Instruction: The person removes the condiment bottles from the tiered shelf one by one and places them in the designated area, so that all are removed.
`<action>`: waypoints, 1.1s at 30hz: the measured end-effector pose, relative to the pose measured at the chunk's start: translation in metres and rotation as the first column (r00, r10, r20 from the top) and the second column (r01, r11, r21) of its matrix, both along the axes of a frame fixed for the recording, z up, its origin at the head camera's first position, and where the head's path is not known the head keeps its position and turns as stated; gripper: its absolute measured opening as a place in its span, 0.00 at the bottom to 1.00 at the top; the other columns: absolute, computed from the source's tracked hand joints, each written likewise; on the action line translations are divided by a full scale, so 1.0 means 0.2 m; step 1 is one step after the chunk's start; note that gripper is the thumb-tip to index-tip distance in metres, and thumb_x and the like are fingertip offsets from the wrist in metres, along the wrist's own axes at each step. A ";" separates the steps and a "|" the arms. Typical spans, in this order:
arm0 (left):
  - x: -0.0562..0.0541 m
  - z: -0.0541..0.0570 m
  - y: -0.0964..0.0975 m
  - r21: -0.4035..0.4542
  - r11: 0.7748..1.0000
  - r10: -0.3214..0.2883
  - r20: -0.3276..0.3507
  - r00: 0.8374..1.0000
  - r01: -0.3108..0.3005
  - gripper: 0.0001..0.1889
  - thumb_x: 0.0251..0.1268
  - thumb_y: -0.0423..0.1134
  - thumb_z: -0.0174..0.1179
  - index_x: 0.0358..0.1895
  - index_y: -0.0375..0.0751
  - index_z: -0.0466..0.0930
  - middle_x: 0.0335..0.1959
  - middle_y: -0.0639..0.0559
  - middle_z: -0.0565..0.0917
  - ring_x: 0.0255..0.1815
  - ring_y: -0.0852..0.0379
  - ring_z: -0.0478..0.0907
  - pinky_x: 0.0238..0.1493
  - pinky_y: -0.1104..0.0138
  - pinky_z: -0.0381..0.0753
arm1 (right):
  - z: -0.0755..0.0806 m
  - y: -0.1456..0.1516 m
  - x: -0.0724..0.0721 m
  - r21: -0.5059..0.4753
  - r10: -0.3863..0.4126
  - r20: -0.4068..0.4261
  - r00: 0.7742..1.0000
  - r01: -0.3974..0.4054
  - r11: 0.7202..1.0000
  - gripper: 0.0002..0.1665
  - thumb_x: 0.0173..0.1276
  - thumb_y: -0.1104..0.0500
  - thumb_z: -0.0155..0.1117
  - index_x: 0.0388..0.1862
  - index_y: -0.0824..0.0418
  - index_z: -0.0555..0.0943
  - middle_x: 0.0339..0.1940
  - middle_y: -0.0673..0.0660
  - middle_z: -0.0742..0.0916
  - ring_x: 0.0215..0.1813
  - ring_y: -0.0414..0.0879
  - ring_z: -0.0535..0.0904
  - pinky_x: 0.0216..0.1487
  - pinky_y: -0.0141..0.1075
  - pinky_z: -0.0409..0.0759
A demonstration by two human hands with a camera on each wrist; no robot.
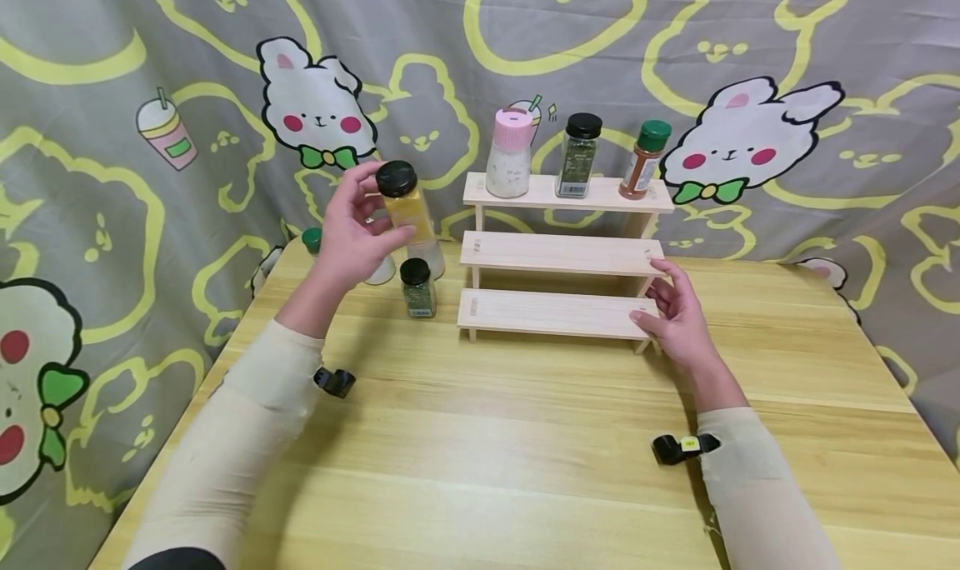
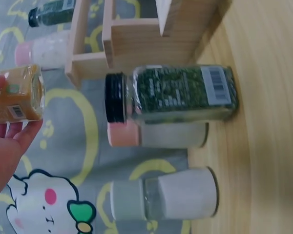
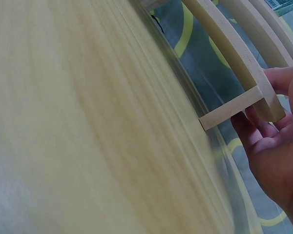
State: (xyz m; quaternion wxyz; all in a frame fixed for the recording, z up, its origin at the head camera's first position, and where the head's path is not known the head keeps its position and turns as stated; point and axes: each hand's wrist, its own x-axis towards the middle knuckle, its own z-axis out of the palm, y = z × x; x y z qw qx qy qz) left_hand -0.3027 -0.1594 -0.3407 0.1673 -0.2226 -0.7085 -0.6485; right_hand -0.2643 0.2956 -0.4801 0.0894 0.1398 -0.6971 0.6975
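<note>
My left hand [image 1: 348,237] holds a spice jar [image 1: 408,207] of yellow-orange powder with a black lid, raised above the table left of a three-tier wooden rack [image 1: 558,255]. In the left wrist view the powder jar [image 2: 19,95] is tilted by the camera angle, its lid out of frame. My right hand [image 1: 678,316] grips the rack's right end, thumb on the lowest shelf; in the right wrist view its fingers reach under that board [image 3: 234,53]. Below the raised jar stands a black-lidded jar of green herbs [image 1: 420,295].
On the top shelf stand a pink-lidded shaker [image 1: 510,166], a herb jar [image 1: 577,166] and a green-capped red-brown jar [image 1: 641,166]. Behind the left hand are a pink-lidded bottle [image 2: 173,135], a pale-green-lidded bottle [image 2: 188,195] and a green cap [image 1: 311,238]. A patterned curtain [image 1: 420,20] hangs behind.
</note>
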 end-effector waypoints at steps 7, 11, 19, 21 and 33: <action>0.01 -0.03 -0.07 -0.018 1.000 0.014 0.015 1.000 -0.014 0.40 0.50 0.15 0.68 0.66 0.47 0.69 0.54 0.42 0.74 0.54 0.45 0.77 0.58 0.56 0.78 | 0.00 0.00 0.00 0.009 0.001 0.005 1.000 -0.001 1.000 0.51 0.59 0.86 0.58 0.76 0.54 0.61 0.64 0.59 0.77 0.65 0.58 0.71 0.58 0.29 0.74; 0.01 -0.06 -0.10 -0.023 0.999 0.027 0.024 0.999 -0.026 0.39 0.50 0.15 0.68 0.66 0.47 0.69 0.54 0.42 0.74 0.54 0.44 0.77 0.57 0.55 0.78 | 0.00 0.00 0.00 0.008 0.003 -0.003 1.000 -0.003 1.000 0.51 0.59 0.86 0.58 0.76 0.54 0.61 0.64 0.60 0.77 0.65 0.58 0.71 0.58 0.29 0.74; 0.01 -0.11 -0.18 -0.007 0.998 0.066 0.059 0.996 -0.066 0.40 0.48 0.12 0.66 0.65 0.47 0.70 0.53 0.42 0.73 0.52 0.45 0.78 0.56 0.57 0.79 | 0.01 0.00 0.01 -0.001 0.004 -0.006 1.000 -0.004 1.000 0.50 0.58 0.87 0.57 0.76 0.56 0.61 0.67 0.72 0.73 0.64 0.56 0.72 0.57 0.29 0.75; 0.01 -0.14 -0.20 -0.016 0.996 0.084 0.076 0.994 -0.084 0.39 0.48 0.12 0.66 0.64 0.46 0.70 0.53 0.43 0.73 0.53 0.46 0.78 0.57 0.57 0.79 | 0.01 -0.01 0.01 0.000 0.006 -0.005 1.000 -0.006 1.000 0.50 0.59 0.87 0.57 0.76 0.56 0.61 0.66 0.67 0.75 0.65 0.56 0.71 0.57 0.29 0.75; 0.03 -0.28 -0.32 -0.061 0.982 0.185 0.173 0.967 -0.177 0.38 0.49 0.13 0.68 0.64 0.44 0.70 0.53 0.46 0.74 0.52 0.49 0.76 0.54 0.62 0.80 | 0.01 -0.01 0.01 -0.011 0.010 -0.014 1.000 -0.010 1.000 0.50 0.58 0.87 0.57 0.76 0.56 0.60 0.65 0.63 0.76 0.64 0.54 0.73 0.57 0.29 0.75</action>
